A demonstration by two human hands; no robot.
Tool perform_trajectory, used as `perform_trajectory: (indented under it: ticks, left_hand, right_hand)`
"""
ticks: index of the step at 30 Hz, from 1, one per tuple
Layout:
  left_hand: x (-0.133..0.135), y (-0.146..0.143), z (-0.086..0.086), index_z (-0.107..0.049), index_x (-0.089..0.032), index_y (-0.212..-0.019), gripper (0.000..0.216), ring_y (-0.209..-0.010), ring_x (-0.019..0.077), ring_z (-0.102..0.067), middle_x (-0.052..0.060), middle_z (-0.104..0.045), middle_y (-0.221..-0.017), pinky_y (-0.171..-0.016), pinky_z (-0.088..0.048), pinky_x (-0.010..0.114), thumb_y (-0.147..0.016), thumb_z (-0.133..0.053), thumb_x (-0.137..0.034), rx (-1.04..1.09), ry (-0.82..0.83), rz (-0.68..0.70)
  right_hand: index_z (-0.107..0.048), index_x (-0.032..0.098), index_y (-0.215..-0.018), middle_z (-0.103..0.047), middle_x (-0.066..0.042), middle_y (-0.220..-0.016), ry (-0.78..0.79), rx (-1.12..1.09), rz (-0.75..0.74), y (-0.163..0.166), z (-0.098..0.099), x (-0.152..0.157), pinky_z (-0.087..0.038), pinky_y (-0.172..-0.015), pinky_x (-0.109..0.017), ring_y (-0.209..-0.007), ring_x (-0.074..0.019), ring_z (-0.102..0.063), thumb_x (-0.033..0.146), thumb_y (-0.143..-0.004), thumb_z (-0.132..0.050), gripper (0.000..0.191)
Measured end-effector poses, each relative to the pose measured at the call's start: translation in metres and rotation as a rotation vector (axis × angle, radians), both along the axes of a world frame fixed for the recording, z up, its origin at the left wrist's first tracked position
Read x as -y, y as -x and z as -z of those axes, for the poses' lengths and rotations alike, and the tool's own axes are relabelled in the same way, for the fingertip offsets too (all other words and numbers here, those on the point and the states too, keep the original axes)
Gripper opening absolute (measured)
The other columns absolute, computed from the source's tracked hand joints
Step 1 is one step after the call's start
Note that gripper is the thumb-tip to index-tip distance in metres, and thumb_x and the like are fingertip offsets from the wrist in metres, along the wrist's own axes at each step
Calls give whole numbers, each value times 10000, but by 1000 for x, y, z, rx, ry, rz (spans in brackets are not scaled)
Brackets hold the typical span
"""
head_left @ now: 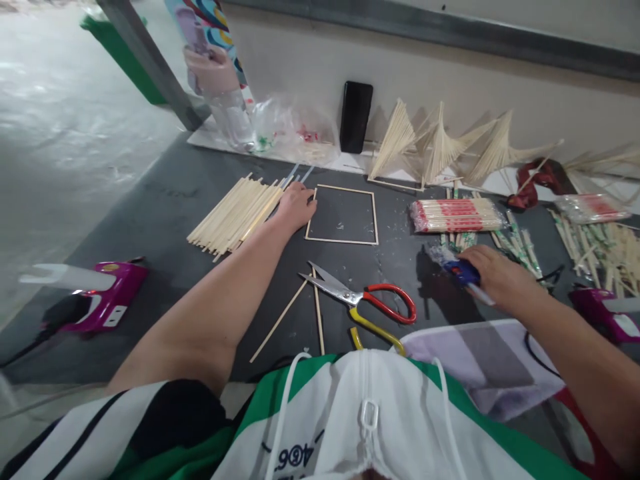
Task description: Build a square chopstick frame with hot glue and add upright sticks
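Note:
My left hand (296, 205) reaches forward and rests on the near end of a pile of bare wooden sticks (235, 215), its fingers curled over them, right beside the left edge of a square stick frame (342, 214) lying flat on the dark mat. My right hand (497, 275) is closed around a blue glue gun (463, 272), its nozzle pointing left just above the mat. Red and yellow handled scissors (364, 301) lie open between my arms. Two loose sticks (318, 313) lie crossed by the scissor blades.
A wrapped chopstick pack (456, 215) and scattered green-wrapped ones (520, 243) lie right. Fan-shaped stick pieces (440, 148) and a black phone (356, 117) lean on the wall. Magenta glue guns sit at left (97, 301) and right (603, 313). A bottle (225, 93) stands at the back.

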State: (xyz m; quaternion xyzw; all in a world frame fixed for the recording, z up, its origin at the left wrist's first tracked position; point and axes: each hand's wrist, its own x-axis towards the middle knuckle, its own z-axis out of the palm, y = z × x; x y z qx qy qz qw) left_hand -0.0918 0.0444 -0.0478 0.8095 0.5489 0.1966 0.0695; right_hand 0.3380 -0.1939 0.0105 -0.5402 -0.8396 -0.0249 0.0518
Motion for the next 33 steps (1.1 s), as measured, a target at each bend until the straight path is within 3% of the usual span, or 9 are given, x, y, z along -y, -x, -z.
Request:
perform_trajectory:
  ticks: [2,4,7,9,11,15,18,25,33]
  left_hand:
    - [0,0,0,-765,-141,-1217,401,-1246,303,-582,152,-679,-1184,-1119,-461,415,-910,-534,-254,-1,11,2]
    - [0,0,0,-768,-149,-1212,392,-1237,296,-584,146,-674,-1185,-1120,-459,407,-906,-546,-253,0,18,-5]
    - [2,0,0,-753,-133,-1249,410,-1218,286,-596,157,-664,-1224,-1115,-467,392,-916,-546,-255,-7,16,-12]
    - [3,1,-1,-742,-127,-1268,417,-1225,281,-598,159,-661,-1245,-1122,-468,387,-920,-549,-251,-12,13,-10]
    - [5,2,-2,-740,-135,-1270,410,-1235,274,-599,150,-661,-1255,-1126,-472,380,-919,-557,-243,-18,11,-8]
    - [9,2,-2,-761,-151,-1216,371,-1206,266,-616,133,-678,-1192,-1098,-499,376,-922,-548,-228,-17,1,-6]
    - [10,2,-2,-768,-129,-1187,365,-1184,280,-621,149,-683,-1148,-1079,-513,399,-922,-534,-222,-13,-13,5]
    - [14,2,-4,-767,-155,-1176,343,-1159,277,-629,142,-674,-1143,-1066,-518,410,-915,-553,-218,6,-24,8]
    - [19,-1,-11,-734,-81,-1266,409,-1200,304,-616,190,-663,-1207,-1094,-495,417,-937,-527,-208,-10,37,-6]
  right_hand:
    - [-621,255,-1098,-703,-141,-1086,-66,-206,-69,9,-19,-7,-569,-940,-497,-1061,-340,-681,256,-770,-631,328]
    - [-659,287,-1027,-723,-94,-1072,-120,-430,50,31,-38,-19,-561,-956,-509,-1043,-335,-697,299,-792,-651,235]
    - [-726,274,-981,-747,-46,-950,24,-780,384,81,-57,-55,-588,-841,-443,-883,-282,-718,369,-761,-760,241]
    - [-722,247,-1011,-746,-36,-953,271,-1070,291,118,-60,-89,-571,-678,-333,-763,-202,-688,314,-778,-722,242]
    - [-700,197,-901,-698,-25,-779,469,-1219,247,153,-57,-125,-509,-558,-252,-639,-146,-631,223,-751,-700,152]
    - [-645,153,-798,-671,-23,-706,606,-1229,311,201,-38,-186,-474,-474,-209,-567,-118,-626,132,-767,-695,62]
    - [-633,142,-777,-672,-21,-704,677,-1175,347,215,-24,-209,-466,-444,-207,-528,-108,-624,124,-840,-679,80]
    - [-600,157,-713,-628,3,-616,678,-1091,389,220,-11,-225,-457,-416,-187,-453,-76,-553,231,-940,-705,260]
    - [-601,163,-679,-630,-11,-595,650,-1004,409,224,0,-232,-465,-403,-200,-444,-83,-528,310,-905,-755,310]
